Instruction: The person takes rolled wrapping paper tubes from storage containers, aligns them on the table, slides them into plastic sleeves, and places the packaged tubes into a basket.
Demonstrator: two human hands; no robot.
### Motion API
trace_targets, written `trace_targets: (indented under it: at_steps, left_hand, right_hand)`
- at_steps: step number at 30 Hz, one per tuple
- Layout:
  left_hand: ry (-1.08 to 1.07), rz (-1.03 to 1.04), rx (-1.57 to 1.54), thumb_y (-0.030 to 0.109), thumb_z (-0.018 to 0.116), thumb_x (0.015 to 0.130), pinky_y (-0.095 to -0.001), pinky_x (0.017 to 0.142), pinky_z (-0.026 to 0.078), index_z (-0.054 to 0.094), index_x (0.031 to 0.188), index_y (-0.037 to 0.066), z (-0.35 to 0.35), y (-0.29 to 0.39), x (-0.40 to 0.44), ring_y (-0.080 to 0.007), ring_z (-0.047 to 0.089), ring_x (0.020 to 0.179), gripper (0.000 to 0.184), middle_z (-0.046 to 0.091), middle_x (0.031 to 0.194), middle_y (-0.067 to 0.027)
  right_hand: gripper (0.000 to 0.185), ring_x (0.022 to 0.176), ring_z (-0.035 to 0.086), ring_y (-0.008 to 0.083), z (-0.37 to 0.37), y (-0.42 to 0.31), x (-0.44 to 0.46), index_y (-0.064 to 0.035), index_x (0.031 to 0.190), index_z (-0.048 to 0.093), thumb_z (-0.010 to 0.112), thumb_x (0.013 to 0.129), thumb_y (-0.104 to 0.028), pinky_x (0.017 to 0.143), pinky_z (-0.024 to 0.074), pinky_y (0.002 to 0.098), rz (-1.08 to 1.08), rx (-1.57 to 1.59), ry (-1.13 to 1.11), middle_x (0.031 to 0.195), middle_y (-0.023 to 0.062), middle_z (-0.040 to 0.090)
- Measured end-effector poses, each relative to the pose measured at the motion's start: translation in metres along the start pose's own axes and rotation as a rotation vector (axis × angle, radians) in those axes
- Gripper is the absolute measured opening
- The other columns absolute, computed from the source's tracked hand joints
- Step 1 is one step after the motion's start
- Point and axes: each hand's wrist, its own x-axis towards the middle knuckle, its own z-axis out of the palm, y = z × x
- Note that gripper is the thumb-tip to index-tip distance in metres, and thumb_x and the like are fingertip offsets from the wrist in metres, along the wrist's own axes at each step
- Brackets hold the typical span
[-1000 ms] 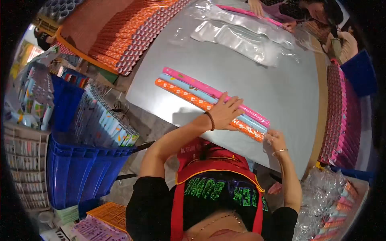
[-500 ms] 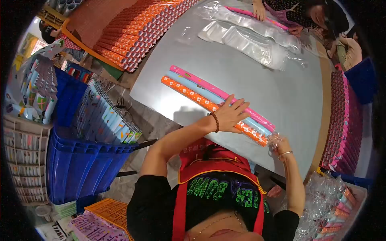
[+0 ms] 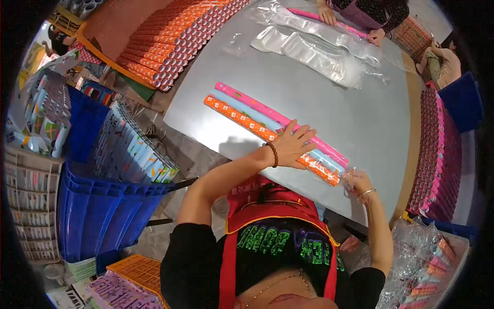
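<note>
Three rolls lie side by side diagonally on the grey table (image 3: pixel 247 67): a pink roll (image 3: pixel 252 104), a light blue roll (image 3: pixel 236 104) and an orange roll with white marks (image 3: pixel 231 113). My left hand (image 3: pixel 290 147) rests flat across them, fingers spread, right of their middle. Clear film covers their right part. At their right ends my right hand (image 3: pixel 358 183) is closed on the gathered end of this clear film (image 3: pixel 351 174).
Clear plastic sleeves (image 3: pixel 309 54) lie across the table's far side, where another person's hands (image 3: pixel 327 14) touch a pink roll (image 3: pixel 303 13). Stacked orange rolls (image 3: pixel 175 41) stand at the far left, pink ones (image 3: pixel 429 149) at the right. Blue crates (image 3: pixel 108 216) are at the left.
My right hand has moved slightly right, away from the roll ends, with the film. My left hand stays on the rolls. The person opposite has shifted, the head now mostly out of view.
</note>
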Motion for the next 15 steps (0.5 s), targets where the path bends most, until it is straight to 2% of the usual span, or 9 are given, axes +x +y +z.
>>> trace_targets:
  at_steps: [2,5,9,12,14,15]
  left_hand:
    - [0.001,-0.008,0.001,0.059,0.061,0.074,-0.0605,0.104,0.021,0.051,0.123,0.014,0.002,0.0,0.0,-0.0339,0.032,0.131,0.067,0.037,0.14,-0.0162]
    - [0.017,0.005,0.003,0.06,0.06,0.074,-0.0608,0.103,0.022,0.051,0.122,0.014,0.005,0.001,0.002,-0.0334,0.033,0.13,0.067,0.039,0.138,-0.0157]
    - [0.03,0.009,0.014,0.06,0.06,0.073,-0.0615,0.101,0.023,0.051,0.121,0.014,0.006,0.0,0.001,-0.0331,0.035,0.128,0.066,0.041,0.136,-0.0151]
    - [0.035,0.007,0.002,0.059,0.061,0.073,-0.0615,0.102,0.023,0.051,0.121,0.015,0.006,0.001,0.003,-0.0332,0.035,0.128,0.067,0.041,0.137,-0.015]
    - [0.025,0.001,0.006,0.059,0.061,0.072,-0.0615,0.102,0.023,0.051,0.122,0.015,0.006,0.002,0.003,-0.0333,0.035,0.129,0.067,0.041,0.137,-0.015]
    - [0.014,-0.008,0.01,0.06,0.061,0.072,-0.0616,0.103,0.022,0.051,0.122,0.015,0.006,0.002,0.005,-0.0332,0.035,0.129,0.068,0.04,0.137,-0.015]
  right_hand:
    - [0.014,0.053,0.045,0.0061,-0.006,0.003,-0.007,-0.0038,0.078,0.066,0.067,0.077,-0.018,0.044,0.0326,0.0224,-0.093,-0.067,-0.088,0.065,-0.002,0.053]
    - [0.018,0.052,0.044,0.0055,-0.006,0.013,-0.005,-0.0013,0.083,0.068,0.069,0.079,-0.019,0.046,0.0338,0.022,-0.141,-0.116,-0.106,0.063,-0.0031,0.052]
    - [0.019,0.053,0.044,0.0043,0.002,0.002,-0.014,0.0002,0.083,0.068,0.068,0.081,-0.018,0.046,0.0331,0.0217,-0.032,-0.145,-0.2,0.062,-0.0035,0.053]
    - [0.019,0.053,0.043,0.0033,0.009,0.009,-0.018,-0.0001,0.082,0.068,0.068,0.082,-0.019,0.046,0.0321,0.022,-0.059,-0.18,-0.166,0.06,-0.0046,0.051]
    - [0.019,0.054,0.043,0.0036,0.015,0.018,-0.016,-0.001,0.08,0.068,0.068,0.082,-0.02,0.047,0.032,0.023,-0.043,-0.214,-0.024,0.06,-0.0055,0.051]
    - [0.019,0.054,0.043,0.0036,0.019,0.02,-0.018,-0.001,0.08,0.068,0.068,0.082,-0.02,0.047,0.032,0.023,-0.043,-0.212,-0.026,0.06,-0.0055,0.051]
